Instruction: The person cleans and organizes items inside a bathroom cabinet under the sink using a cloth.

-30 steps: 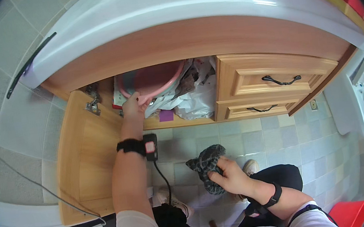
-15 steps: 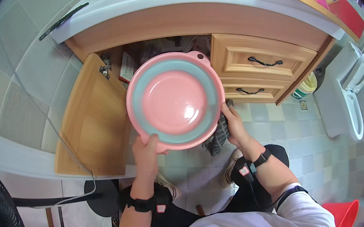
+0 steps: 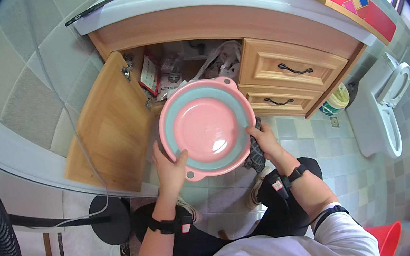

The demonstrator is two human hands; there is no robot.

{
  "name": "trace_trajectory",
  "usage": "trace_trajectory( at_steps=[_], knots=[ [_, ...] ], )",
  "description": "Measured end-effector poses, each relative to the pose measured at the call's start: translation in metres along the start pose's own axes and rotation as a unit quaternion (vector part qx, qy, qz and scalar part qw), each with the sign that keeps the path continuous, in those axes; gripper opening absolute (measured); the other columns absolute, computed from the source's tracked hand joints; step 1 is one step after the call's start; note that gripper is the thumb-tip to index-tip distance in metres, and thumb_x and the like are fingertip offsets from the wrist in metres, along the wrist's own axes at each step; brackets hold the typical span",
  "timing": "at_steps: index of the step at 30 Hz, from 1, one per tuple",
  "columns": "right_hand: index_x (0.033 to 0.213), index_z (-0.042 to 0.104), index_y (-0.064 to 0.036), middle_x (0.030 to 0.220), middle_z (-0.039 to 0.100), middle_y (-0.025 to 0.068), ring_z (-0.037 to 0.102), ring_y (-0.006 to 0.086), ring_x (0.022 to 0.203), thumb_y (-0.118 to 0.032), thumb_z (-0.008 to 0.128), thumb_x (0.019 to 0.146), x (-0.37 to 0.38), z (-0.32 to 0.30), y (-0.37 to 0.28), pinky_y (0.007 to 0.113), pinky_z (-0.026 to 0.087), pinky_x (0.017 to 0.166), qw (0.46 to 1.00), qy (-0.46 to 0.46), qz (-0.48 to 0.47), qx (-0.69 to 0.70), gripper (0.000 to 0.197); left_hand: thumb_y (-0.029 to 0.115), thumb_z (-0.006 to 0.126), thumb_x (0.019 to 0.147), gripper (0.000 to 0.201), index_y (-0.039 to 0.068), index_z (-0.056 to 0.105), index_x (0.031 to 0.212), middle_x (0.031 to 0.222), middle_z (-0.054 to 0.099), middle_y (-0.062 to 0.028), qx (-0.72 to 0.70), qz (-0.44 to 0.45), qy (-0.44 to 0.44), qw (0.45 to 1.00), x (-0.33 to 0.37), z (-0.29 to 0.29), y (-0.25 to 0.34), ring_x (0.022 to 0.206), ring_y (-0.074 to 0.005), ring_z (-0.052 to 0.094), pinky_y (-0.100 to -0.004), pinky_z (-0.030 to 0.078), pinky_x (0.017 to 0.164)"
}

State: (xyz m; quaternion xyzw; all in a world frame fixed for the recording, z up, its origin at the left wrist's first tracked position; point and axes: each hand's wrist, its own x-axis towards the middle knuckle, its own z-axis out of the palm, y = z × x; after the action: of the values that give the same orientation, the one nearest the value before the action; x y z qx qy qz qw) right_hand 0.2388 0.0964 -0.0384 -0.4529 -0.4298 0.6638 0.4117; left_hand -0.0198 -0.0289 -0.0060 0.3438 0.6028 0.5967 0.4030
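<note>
Pink-and-grey basin (image 3: 208,127) is being held up, mouth upward, before the wooden cabinet (image 3: 161,27). Its near-left rim is being pinched by the left grip (image 3: 171,174), thumb inside; its right rim is being pinched by the right grip (image 3: 268,143), where a dark patterned cloth (image 3: 256,157) is also being held. That right hold is probably being weakened by the bunched cloth, so slipping and tilting could be caused. Across the far side, the cabinet's opening is being overlapped by the rim; contact there is not being shown. Leftward, room is being limited by the open door (image 3: 106,125), whose edge could be knocked; rightward, more room is being offered above the floor tiles (image 3: 294,137).
</note>
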Motion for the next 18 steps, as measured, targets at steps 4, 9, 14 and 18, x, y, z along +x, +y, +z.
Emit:
trace_trajectory(
  at_steps=[4, 9, 14, 18],
  knots=[
    [0.108, 0.055, 0.0052, 0.095, 0.066, 0.0173, 0.065, 0.0259, 0.079, -0.019, 0.065, 0.083, 0.007, -0.001, 0.016, 0.037, 0.051, 0.072, 0.988, 0.048, -0.069, -0.130, 0.036, 0.022, 0.072, 0.081, 0.076, -0.003, 0.030, 0.139, 0.143, 0.035, -0.0225, 0.398, 0.242, 0.000, 0.885, -0.024, 0.031, 0.014, 0.128, -0.0281, 0.041, -0.0394, 0.036, 0.104],
    [0.108, 0.051, 0.0020, 0.094, 0.060, 0.0261, 0.061, 0.0434, 0.085, -0.027, 0.071, 0.075, -0.041, 0.051, -0.001, 0.047, 0.051, 0.070, 0.842, -0.020, -0.287, -0.456, 0.049, 0.015, 0.064, 0.089, 0.055, -0.002, 0.038, 0.134, 0.130, 0.048, -0.0167, -0.209, -0.058, -0.148, 0.965, -0.006, 0.055, -0.004, 0.119, -0.0247, 0.050, -0.0364, 0.044, 0.097],
    [0.118, 0.050, -0.0042, 0.103, 0.058, 0.0214, 0.061, 0.0395, 0.090, -0.025, 0.071, 0.077, -0.069, 0.056, 0.008, 0.044, 0.052, 0.076, 0.787, -0.164, -0.333, -0.493, 0.050, 0.000, 0.061, 0.086, 0.032, 0.003, 0.054, 0.117, 0.110, 0.061, -0.0054, -0.265, -0.140, -0.109, 0.948, 0.010, 0.034, -0.023, 0.102, -0.0192, 0.059, -0.0353, 0.044, 0.093],
    [0.115, 0.054, -0.0045, 0.105, 0.060, 0.0188, 0.060, 0.0398, 0.094, -0.026, 0.072, 0.077, -0.065, 0.046, -0.004, 0.040, 0.051, 0.077, 0.918, -0.113, -0.200, -0.323, 0.046, -0.008, 0.056, 0.080, 0.035, 0.001, 0.053, 0.114, 0.107, 0.060, -0.0064, -0.310, -0.137, -0.081, 0.937, 0.013, 0.026, -0.024, 0.099, -0.0187, 0.059, -0.0360, 0.046, 0.089]
  ],
)
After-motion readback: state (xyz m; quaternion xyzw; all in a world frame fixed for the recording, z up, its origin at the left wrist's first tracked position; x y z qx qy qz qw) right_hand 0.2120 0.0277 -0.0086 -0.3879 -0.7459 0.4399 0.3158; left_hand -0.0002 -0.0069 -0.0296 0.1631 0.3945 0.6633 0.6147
